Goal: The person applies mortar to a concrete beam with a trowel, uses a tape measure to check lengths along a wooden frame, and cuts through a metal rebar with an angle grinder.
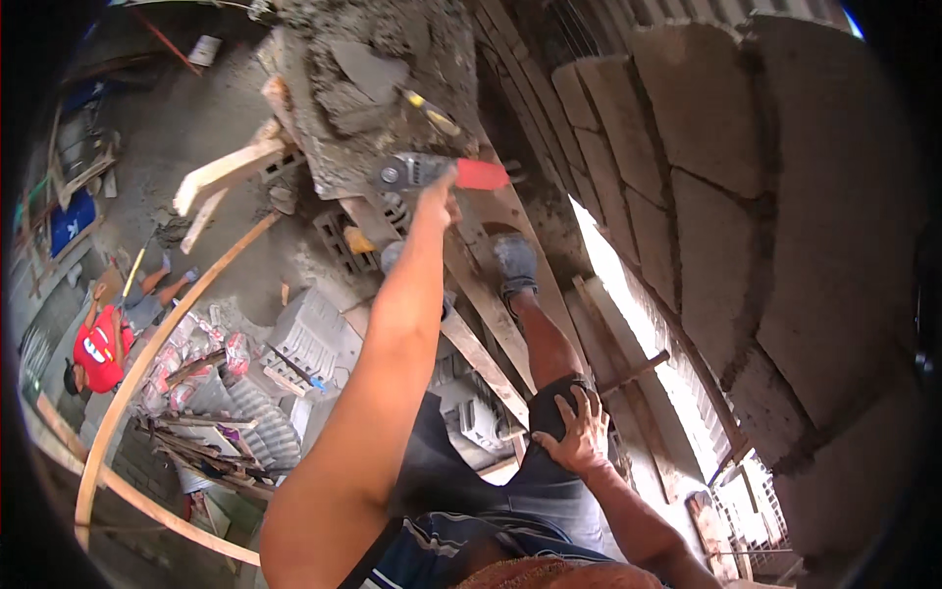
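My left hand (439,203) reaches far forward, its fingers closed at the edge of a grey tool with a round part at one end and a red section (481,175) at the other. The tool's exact kind is unclear. Just beyond it, a trowel with a yellow-and-black handle (432,113) lies on wet grey mortar (392,39), heaped on a board (314,147). My right hand (579,432) rests on my thigh near the knee, fingers spread, holding nothing.
I am on narrow wooden planks (486,344) raised above the floor. A block wall (706,108) rises at the right. Hollow blocks (339,240) and stacked roof tiles (309,339) lie below left. A curved wooden strip (147,363) crosses the left, near a person in a red shirt (103,348).
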### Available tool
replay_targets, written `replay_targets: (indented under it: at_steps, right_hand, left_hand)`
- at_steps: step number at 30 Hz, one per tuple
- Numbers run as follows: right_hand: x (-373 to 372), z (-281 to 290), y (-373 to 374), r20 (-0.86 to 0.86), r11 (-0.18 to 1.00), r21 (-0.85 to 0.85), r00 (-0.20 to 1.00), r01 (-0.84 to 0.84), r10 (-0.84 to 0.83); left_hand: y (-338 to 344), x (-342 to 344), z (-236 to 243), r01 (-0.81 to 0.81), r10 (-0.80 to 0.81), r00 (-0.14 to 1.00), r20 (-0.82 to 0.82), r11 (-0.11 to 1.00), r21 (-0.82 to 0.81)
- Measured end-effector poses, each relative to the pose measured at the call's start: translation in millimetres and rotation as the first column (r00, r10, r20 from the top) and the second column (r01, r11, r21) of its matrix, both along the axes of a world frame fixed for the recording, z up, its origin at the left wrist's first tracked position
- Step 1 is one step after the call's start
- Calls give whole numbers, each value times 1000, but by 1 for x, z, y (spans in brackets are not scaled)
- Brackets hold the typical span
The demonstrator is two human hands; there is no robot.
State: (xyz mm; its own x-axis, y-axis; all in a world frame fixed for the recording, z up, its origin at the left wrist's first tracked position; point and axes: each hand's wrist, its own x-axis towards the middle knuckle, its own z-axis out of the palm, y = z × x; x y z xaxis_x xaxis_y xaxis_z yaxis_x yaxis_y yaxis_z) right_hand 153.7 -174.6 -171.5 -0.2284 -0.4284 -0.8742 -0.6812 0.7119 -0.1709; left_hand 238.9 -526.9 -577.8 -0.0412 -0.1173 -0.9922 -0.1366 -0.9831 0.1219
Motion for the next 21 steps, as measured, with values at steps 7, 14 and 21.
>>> replay_targets:
  at_steps: [7,14,21]
  right_hand:
    - [-12,-3,-4,10,999,33,1000,1,-1]
    - [-35,-17,14,-52,927,-365,993,83,-109]
    - [-32,52,-168,413,611,-644,881,460,-229]
  left_hand:
    - [1,-41,-51,-563,598,796,91,788,-249]
    - [55,22,115,-648,567,726,-389,754,-109]
    - [84,84,378,-571,407,601,-688,821,-13]
